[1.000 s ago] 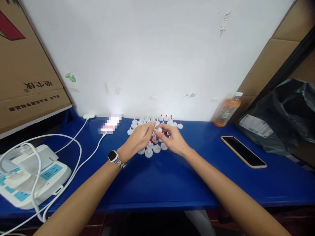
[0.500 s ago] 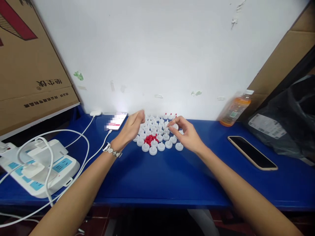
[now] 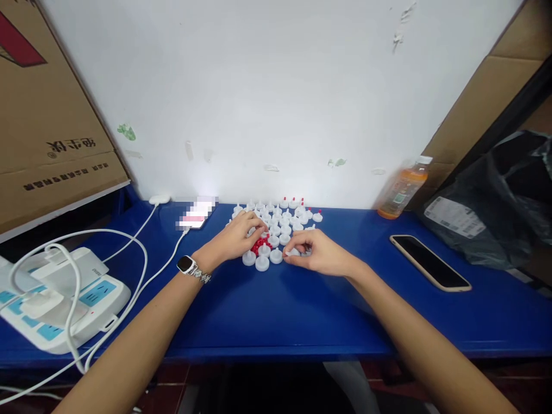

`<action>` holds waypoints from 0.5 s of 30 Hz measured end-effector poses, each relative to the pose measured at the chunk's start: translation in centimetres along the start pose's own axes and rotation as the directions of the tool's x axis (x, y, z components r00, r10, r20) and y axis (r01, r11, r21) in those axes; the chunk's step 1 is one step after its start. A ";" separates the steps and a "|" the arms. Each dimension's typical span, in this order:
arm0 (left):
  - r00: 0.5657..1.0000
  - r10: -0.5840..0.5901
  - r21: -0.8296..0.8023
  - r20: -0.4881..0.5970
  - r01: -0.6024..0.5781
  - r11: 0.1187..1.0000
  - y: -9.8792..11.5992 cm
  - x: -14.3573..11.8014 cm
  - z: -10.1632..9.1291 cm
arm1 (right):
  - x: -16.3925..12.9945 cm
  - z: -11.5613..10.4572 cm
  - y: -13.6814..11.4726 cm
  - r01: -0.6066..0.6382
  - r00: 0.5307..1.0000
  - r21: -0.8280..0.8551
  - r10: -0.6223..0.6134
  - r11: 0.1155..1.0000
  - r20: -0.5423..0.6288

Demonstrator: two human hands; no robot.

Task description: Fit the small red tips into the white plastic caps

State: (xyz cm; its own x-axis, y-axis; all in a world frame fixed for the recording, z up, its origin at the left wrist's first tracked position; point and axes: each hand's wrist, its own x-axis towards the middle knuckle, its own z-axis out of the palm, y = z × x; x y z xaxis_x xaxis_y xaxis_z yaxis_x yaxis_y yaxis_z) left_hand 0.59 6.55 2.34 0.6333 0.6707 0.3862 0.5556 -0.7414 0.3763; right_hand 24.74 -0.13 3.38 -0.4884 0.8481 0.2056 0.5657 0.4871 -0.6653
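Several white round plastic caps with pointed nozzles (image 3: 262, 263) stand grouped on the blue table, with a small pile of red tips (image 3: 261, 246) among them. Over the left part of this group is my left hand (image 3: 241, 234), its thumb and fingers bent together beside the red pile; what they hold, if anything, is hidden. My right hand (image 3: 313, 252) is at the front right of the group. Its thumb and index finger pinch a white nozzle cap (image 3: 293, 252), partly covered by the fingers. Along the back, several white caps with red tips (image 3: 318, 215) stand upright.
A phone on a cable (image 3: 196, 215) lies left of the caps, near a power strip (image 3: 95, 299) with looping white cables. To the right are an orange drink bottle (image 3: 401, 192), another phone (image 3: 431, 263) and a dark plastic bag (image 3: 495, 201). A white wall (image 3: 276, 103) rises behind.
My left hand has lowered from above the caps to the red pile. My right hand has come down and nearer to me, at the front right of the caps. The view has shifted slightly.
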 end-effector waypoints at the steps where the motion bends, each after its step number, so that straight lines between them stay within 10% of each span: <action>1: 1.000 0.006 0.002 -0.018 -0.006 1.000 0.0 0.0 0.1 | -0.1 -0.1 -0.1 -0.027 0.999 -0.008 0.027 1.000 0.018; 15: 0.999 0.041 -0.016 -0.024 -0.041 0.999 1.7 0.6 1.2 | -0.1 -0.3 0.4 -0.171 0.983 -0.230 0.150 0.958 -0.105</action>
State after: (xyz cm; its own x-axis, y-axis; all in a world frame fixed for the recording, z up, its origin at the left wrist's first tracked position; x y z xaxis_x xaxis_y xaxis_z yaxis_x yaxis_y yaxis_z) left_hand 2.58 5.65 2.23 0.6422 0.6404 0.4212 0.5207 -0.7677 0.3735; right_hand 25.20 0.03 3.26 -0.3256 0.9288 0.1771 0.7782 0.3696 -0.5078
